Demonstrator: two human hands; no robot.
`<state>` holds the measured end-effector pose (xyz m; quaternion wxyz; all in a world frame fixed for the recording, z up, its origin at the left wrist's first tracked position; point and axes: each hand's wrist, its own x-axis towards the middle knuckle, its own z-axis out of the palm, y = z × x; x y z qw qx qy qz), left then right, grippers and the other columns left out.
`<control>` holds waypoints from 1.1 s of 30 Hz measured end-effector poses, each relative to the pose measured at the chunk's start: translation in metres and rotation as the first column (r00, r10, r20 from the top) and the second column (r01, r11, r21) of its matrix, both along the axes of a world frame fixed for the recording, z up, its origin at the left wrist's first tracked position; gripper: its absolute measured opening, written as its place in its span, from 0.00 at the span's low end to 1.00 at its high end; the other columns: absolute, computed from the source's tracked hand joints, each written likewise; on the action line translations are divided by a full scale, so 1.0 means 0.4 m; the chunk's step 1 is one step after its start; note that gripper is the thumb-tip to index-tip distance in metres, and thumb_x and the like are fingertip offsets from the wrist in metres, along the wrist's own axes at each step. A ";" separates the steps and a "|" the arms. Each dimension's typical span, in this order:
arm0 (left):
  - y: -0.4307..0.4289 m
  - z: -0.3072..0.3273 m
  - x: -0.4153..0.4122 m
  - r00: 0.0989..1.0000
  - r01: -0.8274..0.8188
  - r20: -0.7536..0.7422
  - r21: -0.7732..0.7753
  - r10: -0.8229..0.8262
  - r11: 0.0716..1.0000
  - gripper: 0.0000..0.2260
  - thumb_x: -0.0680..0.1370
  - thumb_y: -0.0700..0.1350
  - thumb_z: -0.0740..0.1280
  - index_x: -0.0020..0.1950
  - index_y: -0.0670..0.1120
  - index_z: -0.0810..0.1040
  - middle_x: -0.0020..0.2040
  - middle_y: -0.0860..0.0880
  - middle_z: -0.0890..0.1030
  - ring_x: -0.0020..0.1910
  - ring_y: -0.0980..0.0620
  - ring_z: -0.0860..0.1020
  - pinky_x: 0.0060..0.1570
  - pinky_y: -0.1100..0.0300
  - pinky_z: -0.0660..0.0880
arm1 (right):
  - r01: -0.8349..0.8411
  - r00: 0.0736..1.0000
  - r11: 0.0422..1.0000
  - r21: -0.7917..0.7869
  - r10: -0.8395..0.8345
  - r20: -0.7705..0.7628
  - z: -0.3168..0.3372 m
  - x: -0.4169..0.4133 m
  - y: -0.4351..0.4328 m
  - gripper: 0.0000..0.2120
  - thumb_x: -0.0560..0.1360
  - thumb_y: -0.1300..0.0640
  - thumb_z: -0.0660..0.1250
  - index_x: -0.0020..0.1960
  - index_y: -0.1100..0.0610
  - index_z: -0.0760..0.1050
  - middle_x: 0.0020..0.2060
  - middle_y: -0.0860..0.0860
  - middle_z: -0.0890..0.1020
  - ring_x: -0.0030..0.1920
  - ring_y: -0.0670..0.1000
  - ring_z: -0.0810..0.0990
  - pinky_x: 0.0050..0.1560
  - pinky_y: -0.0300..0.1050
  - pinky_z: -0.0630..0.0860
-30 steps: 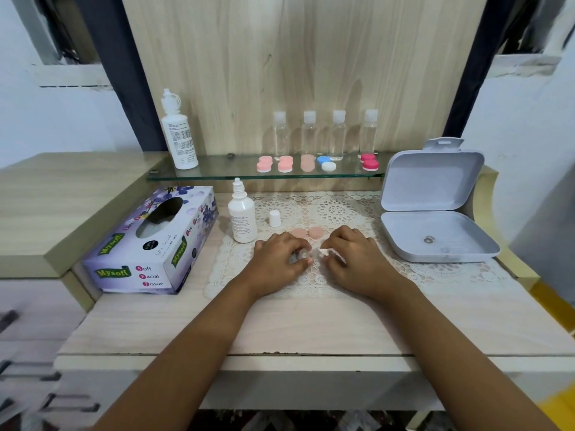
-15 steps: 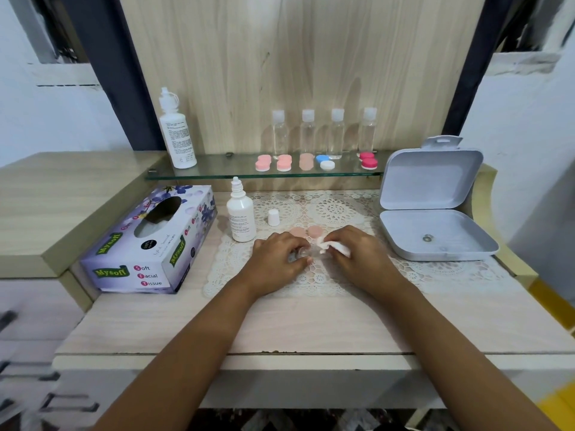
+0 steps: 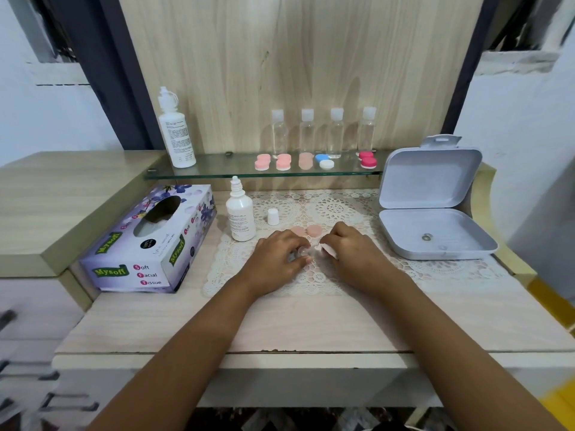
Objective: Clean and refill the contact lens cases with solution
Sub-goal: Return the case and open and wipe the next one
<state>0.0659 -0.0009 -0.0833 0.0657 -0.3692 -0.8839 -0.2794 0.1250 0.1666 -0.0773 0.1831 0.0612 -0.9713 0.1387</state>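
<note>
A home vanity desk [image 3: 186, 321]: lace mat [image 3: 336, 206], tissue box [image 3: 149, 244], glass shelf [image 3: 217, 171].

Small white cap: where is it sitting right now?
Head view, near the centre: the small white cap stands on the lace mat, just right of the uncapped solution bottle and behind the left hand.

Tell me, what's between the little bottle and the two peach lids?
A small white cap stands there, touching neither; the head view shows it.

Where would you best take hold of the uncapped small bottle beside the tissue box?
Probably round its straight body, from the right: the bottle stands upright, the tissue box stands close on its left, and its thin nozzle is bare.
</note>
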 end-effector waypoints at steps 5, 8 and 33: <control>0.000 -0.004 0.000 1.000 0.004 -0.008 0.013 -0.004 1.000 0.13 0.77 0.50 0.66 0.59 0.47 0.77 0.53 0.51 0.76 0.55 0.52 0.71 0.58 0.52 0.67 | -0.023 0.999 0.999 -0.032 0.024 0.048 0.008 0.008 0.000 0.21 0.72 0.44 0.53 0.52 0.56 0.76 0.47 0.51 0.72 0.50 0.55 0.74 0.48 0.53 0.74; 0.001 -0.003 -0.001 1.000 -0.001 -0.014 0.008 0.001 1.000 0.13 0.77 0.50 0.66 0.60 0.47 0.77 0.54 0.50 0.76 0.55 0.52 0.71 0.58 0.53 0.67 | -0.059 0.996 0.997 -0.042 0.062 0.063 0.004 0.007 0.013 0.23 0.72 0.42 0.53 0.53 0.56 0.77 0.47 0.50 0.72 0.48 0.56 0.74 0.47 0.54 0.74; -0.001 -0.010 -0.005 0.999 0.013 -0.049 0.010 -0.012 1.000 0.13 0.77 0.50 0.65 0.59 0.46 0.78 0.53 0.50 0.77 0.55 0.51 0.72 0.58 0.49 0.68 | -0.026 1.000 0.997 0.077 0.026 0.004 -0.001 0.015 0.007 0.17 0.75 0.45 0.60 0.53 0.55 0.78 0.47 0.52 0.77 0.48 0.58 0.74 0.43 0.50 0.71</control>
